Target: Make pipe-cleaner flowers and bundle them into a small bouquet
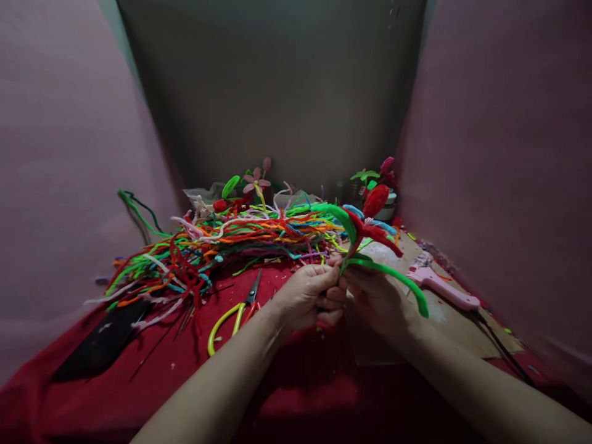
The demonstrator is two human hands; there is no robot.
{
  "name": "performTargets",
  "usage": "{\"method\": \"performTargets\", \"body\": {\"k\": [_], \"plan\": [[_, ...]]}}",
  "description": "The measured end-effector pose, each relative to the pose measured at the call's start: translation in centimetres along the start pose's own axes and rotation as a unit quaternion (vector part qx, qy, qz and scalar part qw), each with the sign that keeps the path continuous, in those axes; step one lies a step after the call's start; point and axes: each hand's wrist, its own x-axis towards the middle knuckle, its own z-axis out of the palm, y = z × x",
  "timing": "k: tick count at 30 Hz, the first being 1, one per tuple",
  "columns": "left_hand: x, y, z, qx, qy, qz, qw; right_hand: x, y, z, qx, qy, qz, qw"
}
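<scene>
Left hand [314,291] pinches the low end of the red-and-green fuzzy-wire piece [357,235] in its fingertips, right hand [383,302] curls just beside it at 3 o'clock, can't tell its grip from where I'm standing; piece sits between them, green strips [402,277] arching to 11 and 4, probably held low so the top isn't crushed. Glue gun [441,287] on the board [379,345] at 3, scissors [252,293] at 9, both likely parked for short reach. Fuzzy-wire heap [263,237] at 10–11, presumably pushed back for working room.
</scene>
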Motion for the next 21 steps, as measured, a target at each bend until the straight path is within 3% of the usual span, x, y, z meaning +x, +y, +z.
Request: {"method": "performTargets", "body": {"k": [5,9,15,21], "plan": [[-0.4,0.4,0.6,0.029,0.015,-0.01,0.999,-0.6,-2.2,0.9,-0.091,0.011,-0.039,0.995],[0.0,0.1,1.0,0.108,0.056,0.025,0.992,-0.3,-1.6,0.5,-0.109,0.014,-0.046,0.993],[0.6,-0.3,1.4,0.25,0.18,0.083,0.948,-0.1,-1.3,0.1,-0.098,0.026,-0.033,0.994],[1.0,-0.6,1.3,0.273,0.219,0.163,0.922,-0.5,-2.4,0.6,-0.123,0.021,-0.062,0.99]]}}
